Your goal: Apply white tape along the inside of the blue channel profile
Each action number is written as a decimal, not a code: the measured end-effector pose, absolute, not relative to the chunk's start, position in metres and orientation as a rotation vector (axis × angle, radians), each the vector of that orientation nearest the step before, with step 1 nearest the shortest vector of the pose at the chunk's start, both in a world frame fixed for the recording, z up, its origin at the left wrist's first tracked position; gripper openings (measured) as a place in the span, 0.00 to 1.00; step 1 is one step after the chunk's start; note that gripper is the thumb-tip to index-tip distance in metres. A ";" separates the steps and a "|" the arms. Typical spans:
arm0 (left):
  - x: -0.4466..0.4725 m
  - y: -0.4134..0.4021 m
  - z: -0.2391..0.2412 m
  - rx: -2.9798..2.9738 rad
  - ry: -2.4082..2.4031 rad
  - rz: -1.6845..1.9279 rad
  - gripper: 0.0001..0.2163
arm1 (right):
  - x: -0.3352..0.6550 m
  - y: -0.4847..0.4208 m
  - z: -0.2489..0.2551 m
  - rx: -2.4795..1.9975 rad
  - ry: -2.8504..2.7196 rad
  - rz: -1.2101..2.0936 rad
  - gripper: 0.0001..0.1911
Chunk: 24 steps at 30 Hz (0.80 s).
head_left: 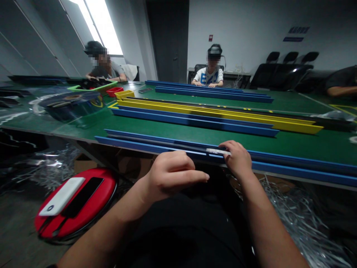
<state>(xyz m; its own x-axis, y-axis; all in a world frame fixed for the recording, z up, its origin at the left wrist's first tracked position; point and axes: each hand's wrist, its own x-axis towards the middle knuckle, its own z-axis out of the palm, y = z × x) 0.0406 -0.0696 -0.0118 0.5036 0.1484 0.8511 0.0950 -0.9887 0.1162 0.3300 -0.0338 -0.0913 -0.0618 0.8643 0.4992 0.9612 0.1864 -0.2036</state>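
A green counter [145, 128] carries the near rail [267, 166], a blue one. Beyond the near rail lies a yellow rail [292, 125]; below its left end stands a red stool [106, 190]. The left hand [173, 171] hangs just in front of the near rail, fingers curled; whether they grip anything cannot be told. At the near rail, the right hand [237, 158] has its fingers pinched on a white strip [216, 151].
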 end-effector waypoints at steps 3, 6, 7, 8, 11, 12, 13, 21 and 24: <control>0.038 -0.067 -0.021 2.698 0.270 1.468 0.01 | 0.329 -0.034 -0.092 -1.707 -1.949 -0.247 0.18; 0.037 -0.061 -0.033 2.657 0.324 1.484 0.07 | 0.330 -0.034 -0.092 -1.704 -1.948 -0.245 0.18; 0.036 -0.059 -0.037 2.635 0.344 1.498 0.08 | 0.330 -0.034 -0.092 -1.702 -1.947 -0.245 0.18; 0.035 -0.057 -0.041 2.614 0.368 1.509 0.09 | 0.330 -0.034 -0.093 -1.701 -1.946 -0.246 0.18; 0.030 -0.053 -0.050 2.564 0.449 1.525 0.11 | 0.331 -0.033 -0.093 -1.700 -1.945 -0.254 0.18; 0.027 -0.051 -0.053 2.553 0.473 1.527 0.11 | 0.331 -0.033 -0.093 -1.700 -1.946 -0.256 0.18; 0.025 -0.050 -0.055 2.545 0.495 1.525 0.11 | 0.331 -0.033 -0.093 -1.699 -1.947 -0.258 0.18; 0.010 -0.043 -0.063 2.554 0.547 1.470 0.08 | 0.330 -0.033 -0.093 -1.694 -1.937 -0.246 0.18; 0.013 -0.046 -0.062 2.563 0.516 1.498 0.06 | 0.330 -0.033 -0.094 -1.686 -1.935 -0.247 0.17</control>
